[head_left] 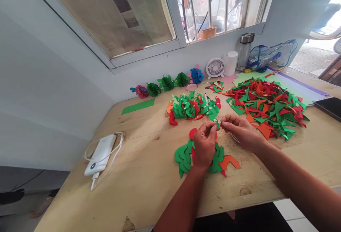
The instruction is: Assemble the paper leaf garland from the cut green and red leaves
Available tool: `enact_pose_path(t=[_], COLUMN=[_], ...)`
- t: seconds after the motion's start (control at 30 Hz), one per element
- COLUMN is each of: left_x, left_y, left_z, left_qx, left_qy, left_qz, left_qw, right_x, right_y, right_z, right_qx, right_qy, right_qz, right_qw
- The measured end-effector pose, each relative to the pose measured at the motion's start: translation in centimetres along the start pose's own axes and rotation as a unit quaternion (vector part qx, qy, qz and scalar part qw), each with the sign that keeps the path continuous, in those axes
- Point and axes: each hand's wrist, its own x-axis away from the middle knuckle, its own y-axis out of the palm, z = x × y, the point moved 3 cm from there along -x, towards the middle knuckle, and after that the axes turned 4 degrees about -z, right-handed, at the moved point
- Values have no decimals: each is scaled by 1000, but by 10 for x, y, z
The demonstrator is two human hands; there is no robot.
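Observation:
My left hand (205,146) is closed in a pinch on a small green paper cutout (217,125), just above the table. Close to its fingertips, my right hand (241,131) pinches a tiny white piece (220,122) at the cutout's edge; whether it is stuck on cannot be told. Under and around my left hand lies a loose pile of curved green cutouts (183,155), with some red ones and an orange arch-shaped cutout (229,161). Farther back is a second pile of green, red and orange cutouts (186,106), many bearing small white squares.
A large heap of paper scraps (266,100) covers the right side, near a phone (330,107). At left lies a white power bank (102,150) with its cable. Along the wall stand paper honeycomb figures (166,83), a small fan (215,67) and a glass bottle (243,54).

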Motion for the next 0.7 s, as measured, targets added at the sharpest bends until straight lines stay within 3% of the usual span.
enact_pose_path(t=[0.7], left_x=[-1], left_y=[-2], left_z=[0], left_qx=[-75], left_qy=[13], left_qz=[9], left_qw=[997], right_x=[1], right_y=[2], right_z=[3], right_qx=[54], right_qy=[-15], right_qz=[-17], right_qw=[998])
